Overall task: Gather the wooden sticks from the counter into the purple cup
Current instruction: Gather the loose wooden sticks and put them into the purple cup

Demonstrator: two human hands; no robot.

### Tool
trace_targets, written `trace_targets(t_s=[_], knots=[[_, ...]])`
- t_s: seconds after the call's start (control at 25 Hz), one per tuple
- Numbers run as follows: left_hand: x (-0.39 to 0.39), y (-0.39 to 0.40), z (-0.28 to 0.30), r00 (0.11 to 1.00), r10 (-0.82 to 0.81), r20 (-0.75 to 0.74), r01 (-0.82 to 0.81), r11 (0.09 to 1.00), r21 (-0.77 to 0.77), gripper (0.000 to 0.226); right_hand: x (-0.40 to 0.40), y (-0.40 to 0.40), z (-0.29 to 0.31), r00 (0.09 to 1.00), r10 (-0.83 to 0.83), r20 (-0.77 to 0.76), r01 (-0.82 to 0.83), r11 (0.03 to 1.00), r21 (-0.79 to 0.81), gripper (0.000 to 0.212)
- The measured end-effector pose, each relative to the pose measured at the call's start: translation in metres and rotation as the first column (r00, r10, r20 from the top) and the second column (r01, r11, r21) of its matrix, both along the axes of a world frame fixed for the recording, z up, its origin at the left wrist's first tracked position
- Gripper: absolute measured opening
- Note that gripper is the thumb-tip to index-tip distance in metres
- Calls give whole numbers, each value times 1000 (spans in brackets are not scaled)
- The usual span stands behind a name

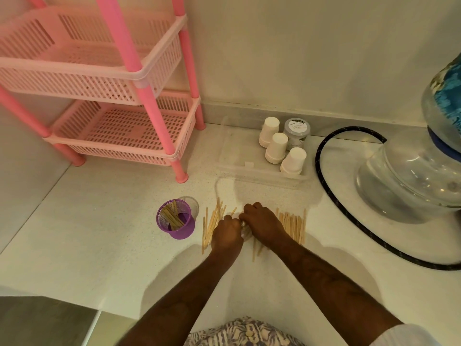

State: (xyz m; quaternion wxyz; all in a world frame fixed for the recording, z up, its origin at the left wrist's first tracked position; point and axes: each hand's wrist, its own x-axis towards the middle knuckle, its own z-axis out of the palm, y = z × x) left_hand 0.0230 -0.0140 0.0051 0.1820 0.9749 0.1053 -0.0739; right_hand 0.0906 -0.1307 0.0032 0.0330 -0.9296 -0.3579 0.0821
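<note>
A purple mesh cup (176, 219) stands on the white counter with several wooden sticks upright inside it. Right of it, many loose wooden sticks (212, 224) lie spread on the counter, with another group of sticks (294, 224) further right. My left hand (227, 235) and my right hand (262, 224) rest on the middle of the spread, knuckles up, fingers curled and meeting over a few sticks. The sticks under both hands are mostly hidden, and the grip itself is not visible.
A pink two-tier basket rack (119, 116) stands at the back left. A clear tray (239, 166) holds white paper cups (277, 148) and a lidded jar (296, 132). A water dispenser (411, 176) and black hose (331, 193) sit on the right.
</note>
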Motion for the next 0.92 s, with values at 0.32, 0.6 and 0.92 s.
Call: trace_targets(t_s=[0.32,0.6,0.92], knots=[[2,3,-3,999,36,41,-33,998,-58,25,9,-13,4,992,115,-46,-117,993,-24,48],[0,5,-3,998,49,35,-46,996,-73,25,6,-2,4,994,108,26,-107,993,-39,33],[-1,5,5,997,56,51,-51,994,-100,24,5,-5,6,990,136,47,-135,991,-26,33]])
